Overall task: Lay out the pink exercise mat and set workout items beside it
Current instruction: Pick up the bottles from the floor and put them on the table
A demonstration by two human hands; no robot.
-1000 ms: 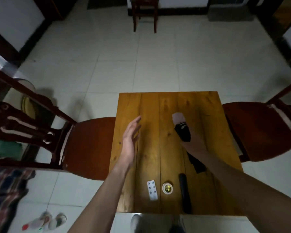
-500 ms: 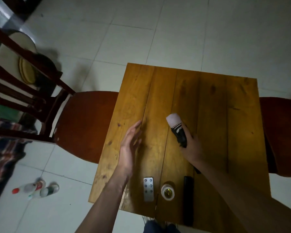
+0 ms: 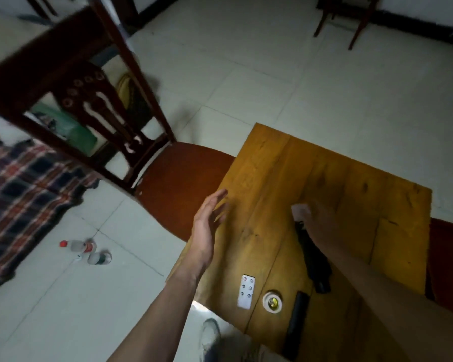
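Our right hand [image 3: 321, 226] wraps a blurred pink-topped black roll [image 3: 313, 254] over the grainy wooden plank table [image 3: 272, 165]. Our left hand [image 3: 207, 226] is flat, fingers apart. Two clear plastic bottles [image 3: 85, 250] lie on glossy floor tiles at lower left.

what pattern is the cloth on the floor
Red, navy and white plaid cloth, clearest in the head view.

Pale tiled floor [image 3: 272, 82], wooden table [image 3: 285, 163], dark chair [image 3: 94, 105], plaid blanket [image 3: 19, 184]

One square yellow-brown wooden table [image 3: 277, 163]; two clear plastic bottles [image 3: 85, 250] on the tiled floor; one white rectangular remote control [image 3: 245, 291]; two bare hands [image 3: 207, 226].
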